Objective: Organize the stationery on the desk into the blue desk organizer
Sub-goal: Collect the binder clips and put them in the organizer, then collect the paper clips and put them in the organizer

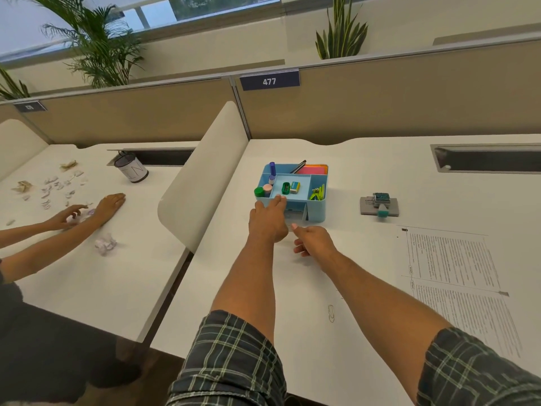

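- Head view, surface (366,177): white desk, bounded at the far side by a beige partition carrying a number plate "477" (269,81).
- Blue desk organizer (317,210): centre of the surface, several open compartments on top; a small drawer opening shows at its near face.
- Contents, left compartments: purple marker (272,168) upright at the far left; green cap (259,191) and pink round item (267,188) at the near left.
- Contents, middle tray: green sharpener (286,187) beside a small yellow-and-blue box (295,187).
- Contents, far compartment: pink and orange note pads (314,170) with a dark pen (298,166) leaning across them.
- Contents, right compartment: yellow-green clips (318,193).
- Left hand (268,219): fingers extended and close together, tips resting on the organizer's near rim.
- Right hand (314,240): just near the drawer opening, thumb and forefinger pinching a thin clear item, too faint to identify; remaining fingers curled.
- Grey stamp-like device (379,206): right of the organizer, well apart.
- Printed sheet (456,282): near right.
- Paper clip (331,312): lying loose near, between the forearms.
- Neighbouring desk, left: another person's hands (87,210) among paper scraps.
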Available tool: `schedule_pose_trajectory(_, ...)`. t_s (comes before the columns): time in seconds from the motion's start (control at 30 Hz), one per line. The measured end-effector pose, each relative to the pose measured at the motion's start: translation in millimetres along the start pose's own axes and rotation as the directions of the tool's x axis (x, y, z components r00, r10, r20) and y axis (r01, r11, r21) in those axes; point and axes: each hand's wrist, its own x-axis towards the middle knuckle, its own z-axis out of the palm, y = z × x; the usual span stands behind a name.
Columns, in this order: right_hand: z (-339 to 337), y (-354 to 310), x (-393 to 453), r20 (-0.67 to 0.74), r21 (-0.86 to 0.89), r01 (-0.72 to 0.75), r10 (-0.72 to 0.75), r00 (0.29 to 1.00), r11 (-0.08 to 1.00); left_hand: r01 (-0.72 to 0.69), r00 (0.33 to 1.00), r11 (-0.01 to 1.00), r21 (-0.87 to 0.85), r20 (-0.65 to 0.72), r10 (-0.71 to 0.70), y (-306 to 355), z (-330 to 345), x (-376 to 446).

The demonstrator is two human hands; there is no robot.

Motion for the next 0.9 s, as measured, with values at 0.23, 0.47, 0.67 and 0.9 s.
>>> schedule_pose_trajectory(0.23, -13.5, 8.6, -0.6, 0.012, -0.099, 0.078, -0.077, 0.997, 0.992, -0.052, 0.988, 0.998, 0.033, -0.143, 0.056, -1.5, 16.8, -3.6)
schedule_pose_trajectory(0.47, -71.3, 25.9, -11.2, -0.071, -0.214, 0.277, -0.297, 0.952, 0.937, -0.247, 0.864, 0.968, -0.039, -0.461, 0.202, 23.5, 43.0, -49.4)
schedule_pose_trajectory(0.67, -110.4, 36.3, -15.7, 0.089, -0.624, 0.214, -0.204, 0.975, 0.752, -0.192, 0.95, 0.971, -0.139, 0.222, 0.22, 55.2, 59.7, -86.5)
schedule_pose_trajectory(0.9, -116.2, 30.6, -41.0, 0.411, -0.774, 0.381, -0.057, 0.91, 0.505, -0.135, 0.928, 0.985, -0.107, 0.335, 0.163, 65.4, 70.8, -101.9)
